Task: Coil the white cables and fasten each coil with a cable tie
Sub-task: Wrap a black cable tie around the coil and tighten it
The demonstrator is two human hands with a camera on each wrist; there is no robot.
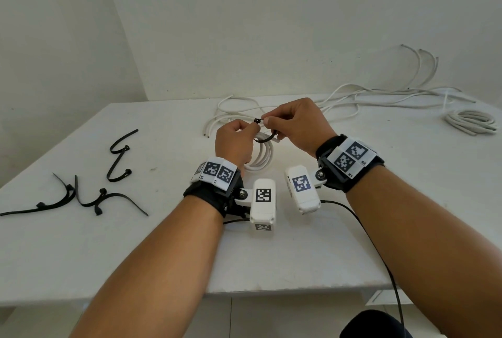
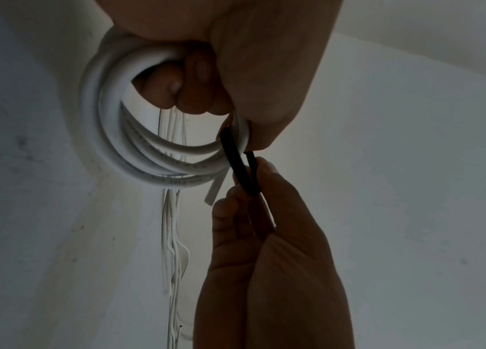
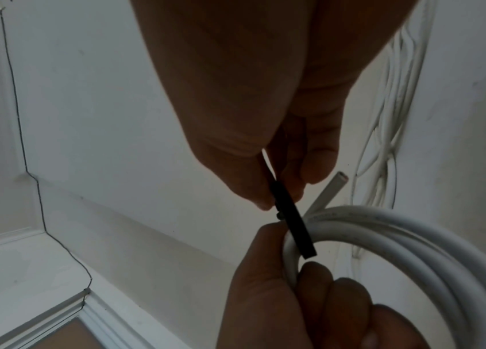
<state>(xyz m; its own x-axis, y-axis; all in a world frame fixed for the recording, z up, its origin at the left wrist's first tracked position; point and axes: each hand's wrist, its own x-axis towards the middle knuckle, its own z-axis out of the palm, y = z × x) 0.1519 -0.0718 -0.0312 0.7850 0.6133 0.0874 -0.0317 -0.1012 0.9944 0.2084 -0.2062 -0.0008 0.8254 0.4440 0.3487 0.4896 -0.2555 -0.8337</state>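
White table [image 1: 271, 250] against a white wall: above it the left hand [image 1: 233, 142] curls its fingers round a cable coil [image 1: 261, 158], while the right hand [image 1: 296, 123] pinches a black tie [image 1: 267, 138] looped over it, seemingly unfastened. Spare ties [image 1: 81, 196] lie left, loose cables [image 1: 380, 93] beyond.

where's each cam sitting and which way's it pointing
Head: on the head, looking forward and down at the table; both forearms, left hand, right hand.
Left wrist: along the left hand gripping the white coil; right hand opposite.
Right wrist: along the right hand pinching the black cable tie; left hand below.
Shared: all show the coil, tie and both hands.
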